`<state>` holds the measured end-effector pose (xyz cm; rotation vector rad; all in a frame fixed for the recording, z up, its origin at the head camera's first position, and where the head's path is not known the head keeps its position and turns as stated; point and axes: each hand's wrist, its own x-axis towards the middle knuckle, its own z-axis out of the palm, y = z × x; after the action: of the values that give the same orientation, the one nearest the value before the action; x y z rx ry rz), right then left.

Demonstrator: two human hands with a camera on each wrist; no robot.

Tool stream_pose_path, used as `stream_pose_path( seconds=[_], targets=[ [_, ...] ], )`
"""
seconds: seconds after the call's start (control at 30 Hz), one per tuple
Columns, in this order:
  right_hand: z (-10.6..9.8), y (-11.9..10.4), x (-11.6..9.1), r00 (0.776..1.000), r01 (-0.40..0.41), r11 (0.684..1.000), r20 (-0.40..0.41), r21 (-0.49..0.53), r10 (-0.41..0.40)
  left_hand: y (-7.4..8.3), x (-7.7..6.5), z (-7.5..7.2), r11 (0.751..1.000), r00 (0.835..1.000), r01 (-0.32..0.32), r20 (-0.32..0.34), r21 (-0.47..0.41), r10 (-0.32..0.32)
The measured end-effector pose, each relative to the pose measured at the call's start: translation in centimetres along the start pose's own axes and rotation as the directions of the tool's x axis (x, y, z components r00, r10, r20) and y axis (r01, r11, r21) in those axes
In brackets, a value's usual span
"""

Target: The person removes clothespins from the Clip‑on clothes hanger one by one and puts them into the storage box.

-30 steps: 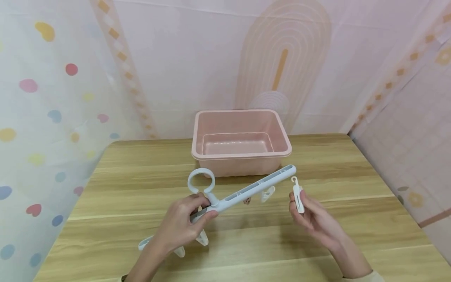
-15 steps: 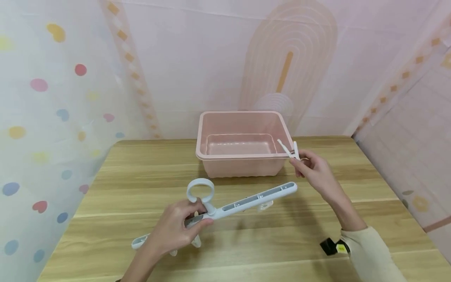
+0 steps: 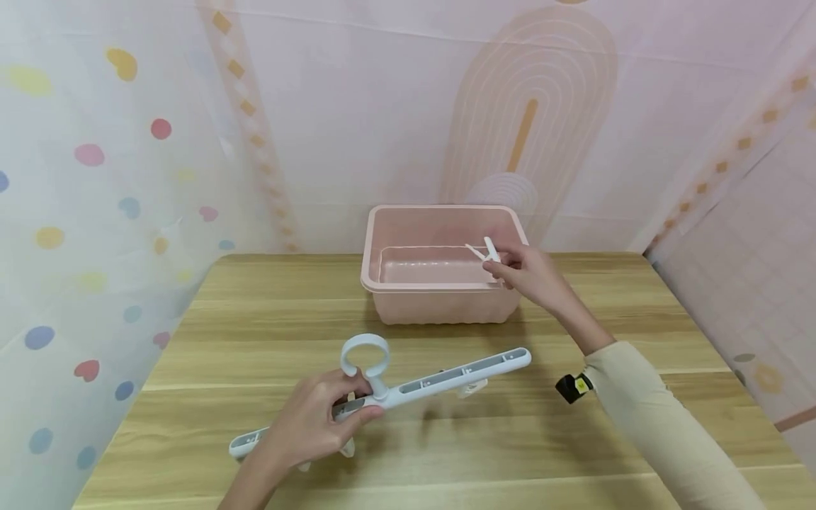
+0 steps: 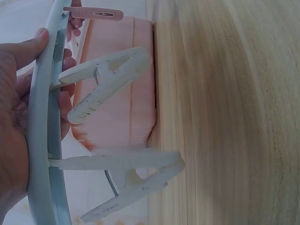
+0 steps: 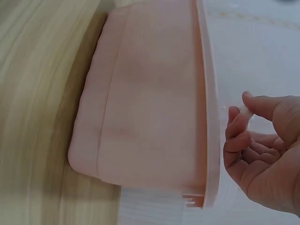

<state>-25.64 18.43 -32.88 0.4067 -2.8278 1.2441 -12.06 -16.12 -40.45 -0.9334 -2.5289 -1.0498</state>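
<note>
My left hand (image 3: pixel 319 418) grips a pale blue clip hanger (image 3: pixel 459 375) near its middle, just beside the round hook (image 3: pixel 365 354). White clips (image 4: pixel 112 77) dangle beneath the bar in the left wrist view, along with a pink clip (image 4: pixel 96 13). Between thumb and fingers my right hand (image 3: pixel 525 273) pinches a loose white clip (image 3: pixel 491 249) over the right side of the pink bin (image 3: pixel 440 304). In the right wrist view that clip is mostly hidden by the fingers, above the bin's rim (image 5: pixel 211 108).
The pink bin stands at the back of the wooden table (image 3: pixel 306 304), close to the patterned curtain (image 3: pixel 357 127). A black device with a yellow label (image 3: pixel 574 387) is at the right wrist.
My right hand has carried the loose white clip away from the hanger's right end, up and left to over the bin. The left hand has lowered the hanger slightly.
</note>
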Motion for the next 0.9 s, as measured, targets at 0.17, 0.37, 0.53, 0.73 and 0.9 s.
stream_pose_path(
  seconds=[0.17,0.37,0.53,0.73,0.9],
  targets=[
    [0.4,-0.4,1.9,0.999,-0.011,1.000,0.045,-0.024,0.012,0.0,-0.1,0.0,1.000,1.000,0.003,0.004,0.023,-0.003],
    [1.2,-0.5,3.6,0.996,-0.005,0.999,0.085,-0.054,0.010,-0.1,-0.1,0.0,1.000,1.000,0.004,0.019,0.016,-0.004],
    [1.5,-0.5,4.3,0.999,0.022,1.000,0.045,-0.018,-0.021,0.0,0.0,0.1,1.000,0.999,0.016,0.031,0.015,-0.016],
    [1.4,-0.5,3.6,0.999,-0.029,0.998,-0.032,-0.049,0.027,0.2,0.0,0.2,0.999,0.999,0.033,0.041,0.024,-0.034],
    [0.7,-0.4,2.7,0.996,-0.035,0.999,-0.077,-0.018,0.034,0.3,0.1,0.0,0.998,0.998,0.042,0.040,0.039,-0.044]
  ],
)
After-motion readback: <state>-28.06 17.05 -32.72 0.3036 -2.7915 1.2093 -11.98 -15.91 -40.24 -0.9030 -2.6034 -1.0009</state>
